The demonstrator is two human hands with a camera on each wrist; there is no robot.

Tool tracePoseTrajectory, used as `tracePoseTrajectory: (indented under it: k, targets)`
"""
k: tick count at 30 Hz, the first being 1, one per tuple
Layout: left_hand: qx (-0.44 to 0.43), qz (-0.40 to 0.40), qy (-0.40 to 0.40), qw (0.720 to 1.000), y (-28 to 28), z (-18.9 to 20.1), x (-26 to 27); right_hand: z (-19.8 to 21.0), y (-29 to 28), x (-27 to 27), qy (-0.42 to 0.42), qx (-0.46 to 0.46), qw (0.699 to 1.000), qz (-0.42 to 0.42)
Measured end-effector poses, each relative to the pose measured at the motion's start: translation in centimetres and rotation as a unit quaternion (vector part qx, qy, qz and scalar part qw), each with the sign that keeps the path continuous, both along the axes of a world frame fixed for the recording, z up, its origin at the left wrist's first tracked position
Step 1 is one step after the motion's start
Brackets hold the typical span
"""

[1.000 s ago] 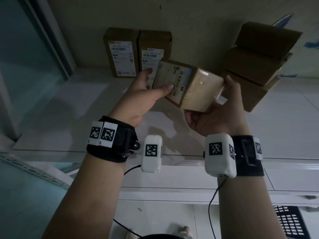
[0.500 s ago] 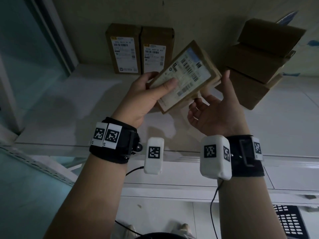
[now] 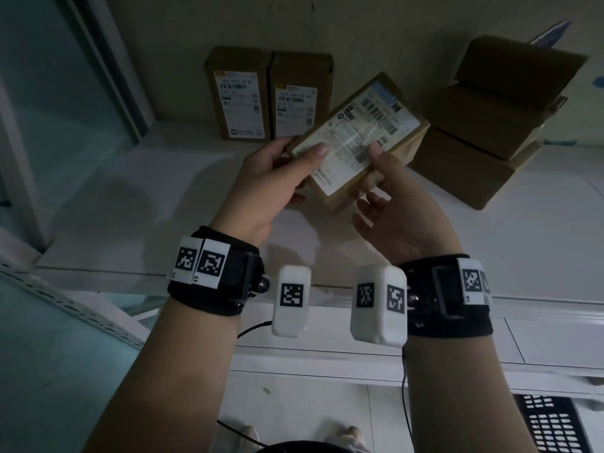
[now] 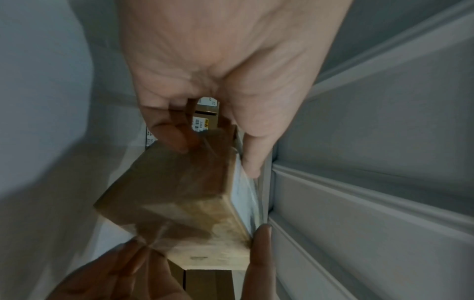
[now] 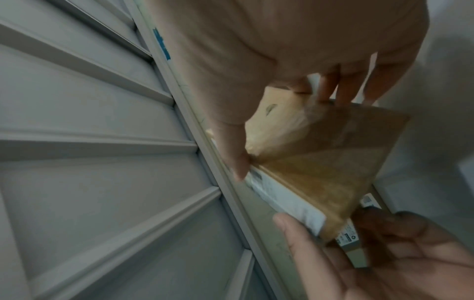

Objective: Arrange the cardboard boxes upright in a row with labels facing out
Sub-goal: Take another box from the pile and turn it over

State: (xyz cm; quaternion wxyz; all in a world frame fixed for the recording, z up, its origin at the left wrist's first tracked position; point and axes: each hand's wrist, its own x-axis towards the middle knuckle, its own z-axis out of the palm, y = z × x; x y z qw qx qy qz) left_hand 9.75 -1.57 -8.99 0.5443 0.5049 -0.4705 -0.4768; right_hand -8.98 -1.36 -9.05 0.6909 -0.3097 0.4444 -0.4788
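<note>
Left hand (image 3: 271,181) pinching the near left corner of a labelled cardboard box (image 3: 356,135), thumb on the label face and fingers curled underneath; right hand (image 3: 397,207) gripping the near right side the same way, thumb on the label, fingers below. Box held in the air over the white shelf (image 3: 130,197), tilted, label turned up toward the head camera, not yet upright. Just behind it, against the back wall (image 3: 376,27), two cardboard boxes already standing upright side by side and touching, left one (image 3: 238,98) and right one (image 3: 295,96), both with white labels facing out. Off to the right, well apart from that pair, a loose pile of plain brown boxes (image 3: 490,125), stacked crookedly, no labels showing; exact number hard to tell, apparently three or four. Judged from this: two placed, one in hand and likely bound for the gap right of the standing pair, the pile still untouched. Roughly a third done at best. Count: two hands, two standing boxes, one held box, one pile.
</note>
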Motion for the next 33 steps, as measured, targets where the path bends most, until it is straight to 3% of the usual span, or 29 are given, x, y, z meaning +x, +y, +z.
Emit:
tracePoseTrajectory:
  k: [9, 21, 33]
  targets:
    - [-0.048, -0.051, -0.037, 0.997, 0.4, 0.0, -0.3, -0.2, -0.6, -0.3, -0.058, 0.032, 0.998, -0.001]
    - [-0.021, -0.043, -0.038, 0.998, -0.4, -0.6, 0.0, -0.6, -1.9, 0.0, -0.060, 0.063, 0.996, -0.011]
    - [-0.006, -0.013, 0.000, 1.000, -2.2, -1.5, -0.4, -0.1, -3.0, -1.0, -0.175, 0.137, 0.974, 0.050]
